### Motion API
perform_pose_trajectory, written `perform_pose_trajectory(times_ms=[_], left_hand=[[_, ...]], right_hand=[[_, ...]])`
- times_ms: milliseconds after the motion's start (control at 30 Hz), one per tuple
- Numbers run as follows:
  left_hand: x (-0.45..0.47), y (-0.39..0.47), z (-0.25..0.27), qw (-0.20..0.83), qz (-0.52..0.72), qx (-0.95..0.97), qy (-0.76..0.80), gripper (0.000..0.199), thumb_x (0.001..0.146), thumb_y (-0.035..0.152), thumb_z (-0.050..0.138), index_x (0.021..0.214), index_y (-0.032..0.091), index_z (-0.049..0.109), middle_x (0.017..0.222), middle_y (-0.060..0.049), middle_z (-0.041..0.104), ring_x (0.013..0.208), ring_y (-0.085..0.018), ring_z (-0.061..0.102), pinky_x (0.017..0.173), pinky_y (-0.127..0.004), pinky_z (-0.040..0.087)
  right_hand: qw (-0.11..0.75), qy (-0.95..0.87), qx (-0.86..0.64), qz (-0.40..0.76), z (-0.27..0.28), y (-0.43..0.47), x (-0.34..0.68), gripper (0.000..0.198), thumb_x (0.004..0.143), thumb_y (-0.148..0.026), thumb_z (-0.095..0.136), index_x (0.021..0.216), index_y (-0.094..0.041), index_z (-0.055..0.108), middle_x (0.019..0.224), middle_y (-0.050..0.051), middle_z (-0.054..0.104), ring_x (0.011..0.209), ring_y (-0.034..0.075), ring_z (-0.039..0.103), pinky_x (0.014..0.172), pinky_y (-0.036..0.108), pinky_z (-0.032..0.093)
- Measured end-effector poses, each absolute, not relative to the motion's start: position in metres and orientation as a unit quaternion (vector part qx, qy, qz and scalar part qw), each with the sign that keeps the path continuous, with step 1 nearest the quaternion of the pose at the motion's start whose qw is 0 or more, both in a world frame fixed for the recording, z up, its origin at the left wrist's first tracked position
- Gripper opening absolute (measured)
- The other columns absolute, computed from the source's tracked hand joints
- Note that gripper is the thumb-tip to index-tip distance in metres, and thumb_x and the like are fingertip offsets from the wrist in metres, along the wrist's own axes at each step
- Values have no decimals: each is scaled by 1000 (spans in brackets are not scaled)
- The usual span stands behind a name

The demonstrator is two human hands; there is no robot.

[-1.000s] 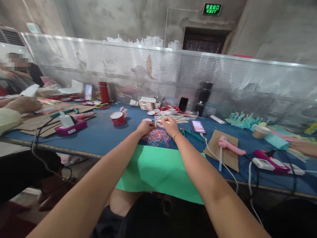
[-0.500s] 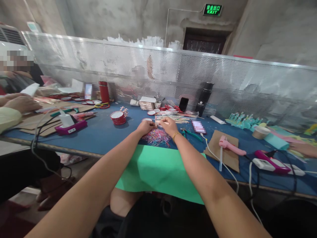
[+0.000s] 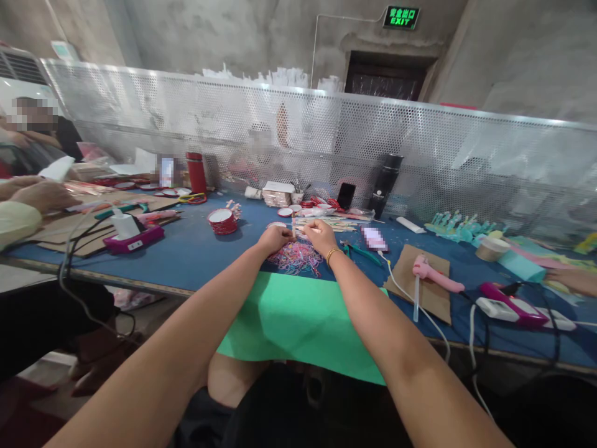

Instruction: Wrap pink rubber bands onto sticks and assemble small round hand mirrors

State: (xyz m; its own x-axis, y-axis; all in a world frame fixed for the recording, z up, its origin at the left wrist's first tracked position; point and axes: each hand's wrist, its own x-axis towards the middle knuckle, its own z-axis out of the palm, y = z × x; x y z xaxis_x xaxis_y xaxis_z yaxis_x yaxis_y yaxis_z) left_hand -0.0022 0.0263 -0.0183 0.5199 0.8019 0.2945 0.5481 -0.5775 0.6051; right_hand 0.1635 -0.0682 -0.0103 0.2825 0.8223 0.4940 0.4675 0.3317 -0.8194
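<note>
My left hand (image 3: pixel 274 240) is closed in a pinch at a short, thin, pale pinkish stick (image 3: pixel 294 225) that stands nearly upright between my hands. Close on its other side, my right hand (image 3: pixel 321 238), with a gold bracelet at the wrist, has thumb and fingertips pressed together; what they pinch is too small to make out. Right below both hands lies a tangled heap of colourful thin cords or bands (image 3: pixel 296 257). A green sheet (image 3: pixel 298 317) hangs over the table edge and my lap, under my forearms.
On the blue table (image 3: pixel 196 261) are stacked red-rimmed discs (image 3: pixel 222 221), thin wooden sticks (image 3: pixel 336 225), green-handled pliers (image 3: pixel 364 254), and a pink glue gun (image 3: pixel 436 274) on cardboard. Purple power strips (image 3: pixel 135 240) with cables lie at both sides. A co-worker's hands (image 3: pixel 40 193) are at left.
My hands stay in nearly the same place over the heap, with only slight finger movement. The pale stick is still between them.
</note>
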Motion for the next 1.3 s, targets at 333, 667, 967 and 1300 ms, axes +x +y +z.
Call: perform_pose_trajectory(times_ms=[333,667,967,1300], left_hand=[[-2,29,-20,230,284,840,401,31,65,46,68,75,18,75,62,1,65,58,-14,51,56,-26,32],[-2,21,-15,226,280,837,412,31,64,46,68,75,18,76,61,1,64,60,-14,51,56,-25,31],[-2,22,-15,225,282,837,411,30,66,44,69,77,18,77,65,0,67,62,-15,54,59,-26,34],[-2,22,-17,224,282,837,411,30,66,45,69,76,17,76,63,1,66,60,-14,52,58,-26,33]], right_hand=[[573,-578,-561,151,-9,-70,164,18,75,-40,58,73,-22,62,79,0,70,79,18,65,79,32,51],[576,-582,-552,157,-14,-64,166,18,75,-42,58,75,-24,63,81,0,71,83,19,67,80,32,52],[567,-591,-554,149,-10,-69,163,19,74,-42,59,75,-24,63,80,0,70,80,20,65,78,32,51],[570,-600,-543,142,-13,-67,163,20,75,-42,58,76,-23,64,81,0,71,81,19,64,80,32,51]])
